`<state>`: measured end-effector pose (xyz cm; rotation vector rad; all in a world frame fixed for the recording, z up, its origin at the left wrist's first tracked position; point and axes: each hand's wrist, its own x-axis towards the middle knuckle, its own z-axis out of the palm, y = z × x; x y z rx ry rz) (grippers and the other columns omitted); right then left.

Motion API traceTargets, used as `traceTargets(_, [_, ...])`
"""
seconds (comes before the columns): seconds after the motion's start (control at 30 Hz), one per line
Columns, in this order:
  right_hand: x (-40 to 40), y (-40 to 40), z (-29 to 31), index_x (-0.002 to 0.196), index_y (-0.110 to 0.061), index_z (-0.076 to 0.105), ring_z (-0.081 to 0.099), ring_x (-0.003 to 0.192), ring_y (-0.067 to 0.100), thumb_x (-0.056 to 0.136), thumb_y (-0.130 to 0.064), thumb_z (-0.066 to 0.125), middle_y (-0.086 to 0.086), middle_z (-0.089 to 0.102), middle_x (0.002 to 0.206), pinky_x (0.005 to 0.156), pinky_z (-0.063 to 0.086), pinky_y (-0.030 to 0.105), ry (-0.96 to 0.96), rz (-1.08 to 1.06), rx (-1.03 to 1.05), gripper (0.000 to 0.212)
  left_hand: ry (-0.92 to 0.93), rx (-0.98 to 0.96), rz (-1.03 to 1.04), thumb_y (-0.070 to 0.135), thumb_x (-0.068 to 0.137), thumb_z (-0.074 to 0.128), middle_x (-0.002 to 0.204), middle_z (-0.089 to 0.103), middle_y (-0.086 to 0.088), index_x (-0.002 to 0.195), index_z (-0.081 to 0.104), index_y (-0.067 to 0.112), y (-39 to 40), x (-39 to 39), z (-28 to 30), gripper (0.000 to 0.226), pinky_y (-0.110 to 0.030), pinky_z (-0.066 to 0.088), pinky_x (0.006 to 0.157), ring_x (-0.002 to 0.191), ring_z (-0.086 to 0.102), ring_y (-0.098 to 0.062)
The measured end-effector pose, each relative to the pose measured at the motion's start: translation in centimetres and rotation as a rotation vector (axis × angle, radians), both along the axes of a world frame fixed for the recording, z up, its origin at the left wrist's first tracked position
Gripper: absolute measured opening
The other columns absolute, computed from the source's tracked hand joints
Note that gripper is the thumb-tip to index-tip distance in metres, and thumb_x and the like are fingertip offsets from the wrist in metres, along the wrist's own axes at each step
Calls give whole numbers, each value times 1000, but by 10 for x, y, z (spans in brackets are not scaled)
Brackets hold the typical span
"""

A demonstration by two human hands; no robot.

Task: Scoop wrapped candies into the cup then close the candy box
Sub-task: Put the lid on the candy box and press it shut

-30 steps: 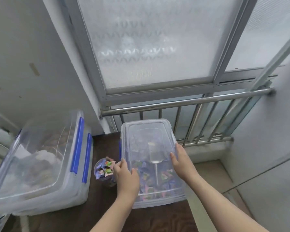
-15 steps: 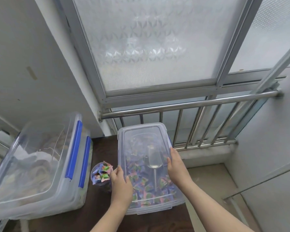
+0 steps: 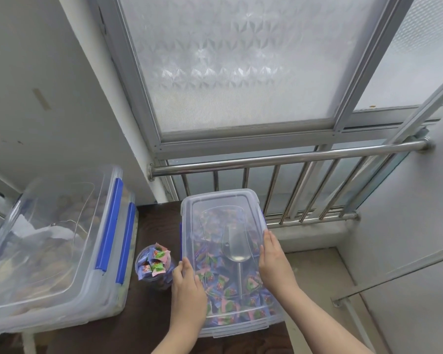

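The cup [image 3: 154, 267] is full (lower middle). Both hands, left [image 3: 188, 290] and right [image 3: 274, 261], press flat on the lid [image 3: 223, 221], gripping nothing. Next: snap it shut.

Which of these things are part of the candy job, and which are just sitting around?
In the job: candy box, its lid, scoop inside, full cup, left hand, right hand.
Lying about: big blue-latched bin, window railing.

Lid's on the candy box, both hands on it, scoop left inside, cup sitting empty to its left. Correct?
Not quite: the cup is full of wrapped candies, not empty. The head view shows it. The rest holds: the lid is on the candy box, left hand and right hand on it, scoop inside.
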<state>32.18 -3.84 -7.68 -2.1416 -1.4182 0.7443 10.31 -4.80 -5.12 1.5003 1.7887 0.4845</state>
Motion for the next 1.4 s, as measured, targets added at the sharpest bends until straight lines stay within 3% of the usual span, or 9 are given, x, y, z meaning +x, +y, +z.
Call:
traceTargets(0.23, [4, -10, 6, 157, -18, 20, 17, 151, 16, 100, -37, 49, 2, 21, 164, 119, 18, 30, 215, -185, 64, 67, -172, -62, 159, 43, 101, 50, 162, 21, -1, 160, 18, 25, -12, -11, -7, 70, -41, 26, 119, 150, 25, -21])
traceTargets(0.33, [12, -12, 8, 158, -13, 13, 29, 147, 27, 86, -54, 65, 9, 27, 161, 114, 31, 42, 444, -393, -48, 97, -366, -277, 319, 57, 80, 73, 155, 39, -7, 159, 23, 23, -13, -23, -16, 100, -48, 38, 114, 139, 44, -28])
traceTargets(0.4, [16, -13, 11, 152, -7, 30, 50, 131, 27, 84, -53, 68, 12, 48, 147, 100, 43, 34, 519, -411, -98, 91, -504, -372, 378, 54, 68, 84, 138, 56, -7, 156, 32, 19, -9, -30, -16, 108, -48, 51, 102, 120, 61, -27])
traceTargets(0.47, [17, -14, 12, 133, -9, 56, 65, 103, 17, 81, -54, 70, 7, 65, 124, 79, 50, 25, 459, -371, -34, 70, -542, -369, 401, 43, 66, 90, 123, 64, -4, 147, 43, 18, -6, -35, -15, 97, -48, 57, 93, 106, 68, -25])
traceTargets(0.53, [18, -14, 12, 125, -13, 60, 62, 91, 15, 75, -60, 71, 5, 63, 111, 77, 53, 29, 325, -344, 50, 70, -489, -313, 380, 42, 64, 92, 121, 64, -2, 139, 50, 20, -4, -36, -12, 89, -49, 58, 93, 104, 67, -23])
traceTargets(0.67, [10, -16, 10, 132, -12, 56, 56, 89, 18, 88, -45, 66, 3, 47, 108, 76, 50, 31, 107, -287, 102, 56, -353, -153, 266, 46, 74, 84, 134, 55, -1, 140, 52, 23, -9, -33, -5, 77, -47, 52, 102, 117, 57, -17])
traceTargets(0.87, [5, -18, -2, 138, -9, 52, 56, 109, 20, 94, -48, 55, 4, 53, 122, 93, 52, 38, 88, -240, 149, 59, -349, -138, 177, 42, 94, 63, 148, 50, 5, 157, 31, 22, -15, -24, -5, 73, -38, 43, 109, 135, 49, -19])
traceTargets(1.13, [3, -16, -1, 109, -13, 65, 55, 77, 19, 96, -36, 58, 0, 51, 89, 68, 52, 37, -7, -223, 208, 28, -279, -111, 157, 48, 96, 56, 157, 43, 5, 159, 29, 23, -15, -23, -12, 73, -45, 41, 114, 145, 40, -21])
traceTargets(1.4, [1, -19, 5, 123, -7, 61, 57, 84, 22, 96, -35, 59, 2, 51, 96, 75, 53, 37, 8, -228, 212, 39, -234, -91, 130, 51, 97, 52, 160, 37, 4, 160, 24, 24, -17, -24, -16, 74, -45, 38, 116, 148, 34, -21])
